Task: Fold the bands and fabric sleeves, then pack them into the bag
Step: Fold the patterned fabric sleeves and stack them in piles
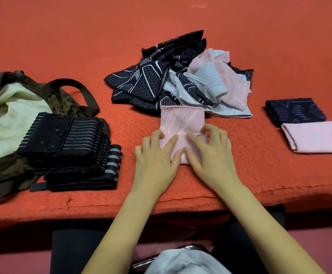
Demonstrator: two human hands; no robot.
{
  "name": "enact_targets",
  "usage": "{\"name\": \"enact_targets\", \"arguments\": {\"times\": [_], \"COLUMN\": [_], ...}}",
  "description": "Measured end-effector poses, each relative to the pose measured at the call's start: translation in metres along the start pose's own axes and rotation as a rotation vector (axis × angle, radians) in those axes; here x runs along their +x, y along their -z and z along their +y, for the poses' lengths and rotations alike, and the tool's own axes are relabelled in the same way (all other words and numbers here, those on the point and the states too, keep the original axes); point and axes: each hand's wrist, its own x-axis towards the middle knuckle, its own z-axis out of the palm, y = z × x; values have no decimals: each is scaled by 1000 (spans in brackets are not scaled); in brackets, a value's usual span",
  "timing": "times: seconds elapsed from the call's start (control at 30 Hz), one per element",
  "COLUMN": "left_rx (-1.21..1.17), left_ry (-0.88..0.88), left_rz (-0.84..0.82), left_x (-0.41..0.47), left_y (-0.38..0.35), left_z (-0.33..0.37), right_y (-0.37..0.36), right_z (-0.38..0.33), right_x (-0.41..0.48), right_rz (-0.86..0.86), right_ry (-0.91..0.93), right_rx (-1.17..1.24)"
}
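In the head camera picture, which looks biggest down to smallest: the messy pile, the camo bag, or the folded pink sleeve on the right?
1. Camo bag, though the frame's edge cuts it off
2. Messy pile
3. Folded pink sleeve

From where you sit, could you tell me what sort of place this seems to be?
Probably a home or small workroom, though nothing settles it: a table under a fuzzy orange cover, a camouflage bag lying open on it, and a chair the person sits on.
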Motion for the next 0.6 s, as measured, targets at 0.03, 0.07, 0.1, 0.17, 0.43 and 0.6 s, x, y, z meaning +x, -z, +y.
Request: {"name": "enact_targets", "arguments": {"times": [0.03,0.07,0.1,0.17,0.43,0.6], "left_rx": [-18,-45,-82,-171,-305,-400], "left_ry": [-2,-8,-8,20,98,-18], "left_rz": [-13,-32,-53,-66,81,-297], "left_x": [1,2,2,3,1,-1], "left_y": [1,3,4,6,3,15], "left_z": [0,-2,-4,-8,-14,-30], "right_y": [1,1,1,0,-1,-3], "right_z": [3,6,9,12,8,10], "right_x": [-1,-2,-3,-4,-3,-3], "right_rz": [-20,-40,-52,-52,44,-7], "right_ry": [-18,-37,-46,-36,42,83], "right_rx": [-11,-13,-16,-36,-12,96]}}
